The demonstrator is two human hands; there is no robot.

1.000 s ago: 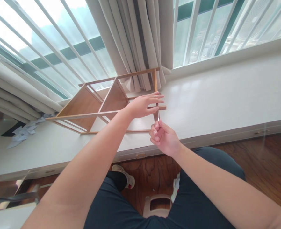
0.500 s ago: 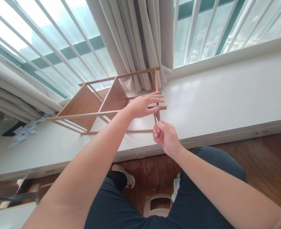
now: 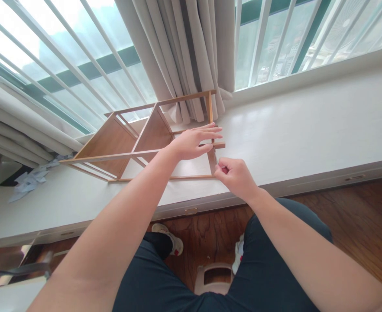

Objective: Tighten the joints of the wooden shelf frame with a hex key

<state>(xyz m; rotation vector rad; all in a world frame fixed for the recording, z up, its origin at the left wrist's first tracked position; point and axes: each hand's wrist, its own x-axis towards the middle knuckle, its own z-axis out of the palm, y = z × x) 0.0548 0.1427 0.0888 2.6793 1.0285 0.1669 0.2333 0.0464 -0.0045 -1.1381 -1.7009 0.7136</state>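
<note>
A wooden shelf frame lies on its side on the white window ledge, with two brown panels set inside it. My left hand rests on the upper front rail near the frame's right end, fingers stretched out and apart. Just below it, my right hand is closed in a fist beside the end crosspiece. A thin metal tool that looks like a hex key shows between the fist and the rail joint. Most of it is hidden by the fingers.
The white ledge runs along barred windows, with a grey curtain behind the frame. Crumpled white paper lies at the left. Below, a beige stool stands between my legs on the wooden floor.
My right hand has swung slightly right and up around the joint, and less of the metal tool shows. My left hand stays in place on the rail.
</note>
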